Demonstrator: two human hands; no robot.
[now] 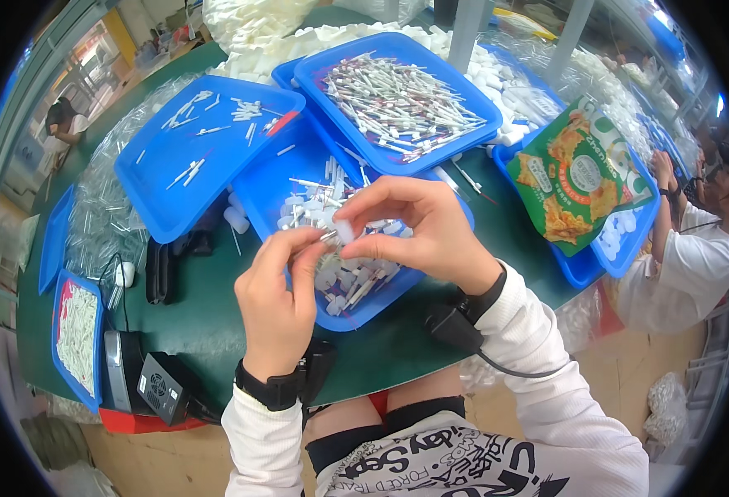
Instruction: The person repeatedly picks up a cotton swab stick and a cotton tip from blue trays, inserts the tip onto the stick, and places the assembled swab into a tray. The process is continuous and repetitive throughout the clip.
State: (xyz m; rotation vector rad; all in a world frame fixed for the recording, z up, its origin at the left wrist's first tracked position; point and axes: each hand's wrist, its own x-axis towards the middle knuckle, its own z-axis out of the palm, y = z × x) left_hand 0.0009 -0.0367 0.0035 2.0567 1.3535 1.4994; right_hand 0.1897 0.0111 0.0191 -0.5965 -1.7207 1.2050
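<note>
My left hand [277, 290] pinches a thin stick-like piece [329, 237] between thumb and fingertips. My right hand [439, 228] grips a small whitish translucent cap [344, 231] between thumb and fingers, right against that piece. Whether the two are joined is too small to tell. Both hands are above a blue tray [256, 184] heaped with white caps and thin white sticks. Fingers hide part of the heap. Each wrist wears a black band with a dark device on it.
Another blue tray [468, 95] full of white sticks overlaps behind; a tilted blue tray [161, 186] with scattered sticks is left. A green snack bag [576, 186] lies over trays at right. A black fan box [165, 385] stands near left. A person [687, 257] sits at right.
</note>
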